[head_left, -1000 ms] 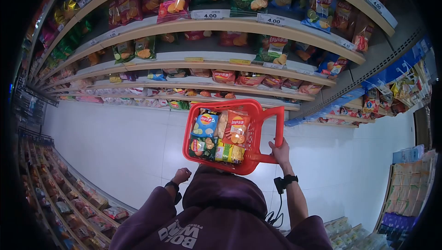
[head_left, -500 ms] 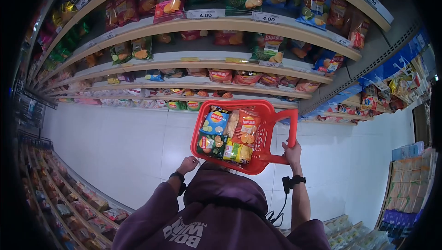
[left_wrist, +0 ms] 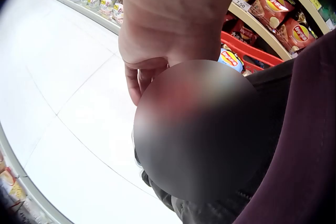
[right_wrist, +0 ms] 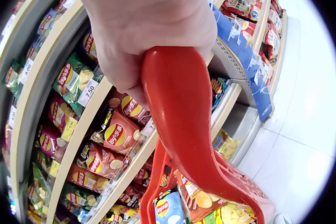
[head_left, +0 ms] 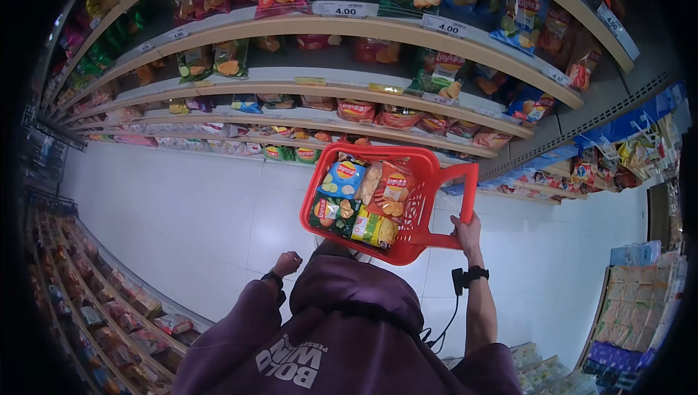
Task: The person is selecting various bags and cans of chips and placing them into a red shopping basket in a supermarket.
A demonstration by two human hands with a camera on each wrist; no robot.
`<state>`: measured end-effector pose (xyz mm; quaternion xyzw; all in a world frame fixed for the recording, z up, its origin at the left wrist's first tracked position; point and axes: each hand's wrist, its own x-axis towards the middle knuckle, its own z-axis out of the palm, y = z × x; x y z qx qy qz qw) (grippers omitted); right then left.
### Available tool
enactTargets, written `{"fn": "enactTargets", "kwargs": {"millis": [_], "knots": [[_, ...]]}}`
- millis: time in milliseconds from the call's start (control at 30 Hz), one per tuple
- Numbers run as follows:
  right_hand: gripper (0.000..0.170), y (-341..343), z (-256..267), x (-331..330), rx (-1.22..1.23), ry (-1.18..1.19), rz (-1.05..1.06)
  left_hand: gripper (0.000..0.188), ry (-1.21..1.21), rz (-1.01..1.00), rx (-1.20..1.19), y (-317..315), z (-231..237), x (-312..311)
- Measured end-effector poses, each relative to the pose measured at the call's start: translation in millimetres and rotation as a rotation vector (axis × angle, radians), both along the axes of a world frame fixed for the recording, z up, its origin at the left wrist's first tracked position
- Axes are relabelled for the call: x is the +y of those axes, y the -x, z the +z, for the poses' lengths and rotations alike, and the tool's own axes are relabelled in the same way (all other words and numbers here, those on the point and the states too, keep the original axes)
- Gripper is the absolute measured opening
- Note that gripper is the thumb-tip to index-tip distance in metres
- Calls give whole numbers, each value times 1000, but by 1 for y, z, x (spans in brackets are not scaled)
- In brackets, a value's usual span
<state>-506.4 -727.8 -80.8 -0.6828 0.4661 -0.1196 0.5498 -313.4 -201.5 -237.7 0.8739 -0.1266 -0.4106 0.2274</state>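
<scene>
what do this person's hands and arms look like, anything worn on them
The left hand and right hand are bare. Loose purple sleeves cover the upper arms. The left strap and right strap are black; a black box with a dark cable sits by the right one.

Pale tiled floor [head_left: 218, 228] is flanked by curved-looking, snack-stocked shelves [head_left: 313, 88]; price labels [head_left: 342, 9] are mounted along pale shelf edges [head_left: 291, 28].

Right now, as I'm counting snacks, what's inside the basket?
The basket holds a blue bag, a dark green bag, a yellow bag and a red-orange bag, with something tan between the blue and red-orange ones. Whatever lies beneath them is covered.
</scene>
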Motion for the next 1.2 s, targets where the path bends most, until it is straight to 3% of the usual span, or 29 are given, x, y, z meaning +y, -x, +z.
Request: {"fn": "enactTargets", "kwargs": {"millis": [100, 167, 233, 600, 767, 833, 1000, 1100, 1133, 1167, 1200], "knots": [[40, 7, -4, -5, 45, 29, 16, 28, 67, 0, 63, -1, -11, 4], [44, 4, 4, 1, 29, 40, 37, 27, 42, -114, 8, -13, -5, 1], [45, 1, 9, 2, 56, 82, 46, 27, 58, -23, 62, -20, -4, -8], [36, -38, 14, -24, 81, 135, 110, 27, 77, -1, -29, -47, 17, -60], [31, -39, 10, -27, 89, 102, 95, 29, 78, -48, -54, -40, 4, -47], [29, -37, 7, -29, 92, 56, 77, 29, 49, 31, 1, -37, 6, -41], [34, -36, 4, -22, 119, 127, 83, 27, 46, 19, -66, -37, -6, 1], [34, -43, 22, -8, 276, 323, 81, 26, -1, 8, 41, -45, 29, 18], [35, -42, 24, -8, 324, 430, 87, 29, 3, -2, 13, -47, 27, 26], [35, -41, 19, -5, 367, 536, 94, 32, -42, 24, 133, -51, 24, 37], [36, -44, 16, -2, 410, 638, 98, 32, -25, -68, 64, -56, 10, 48]]}}
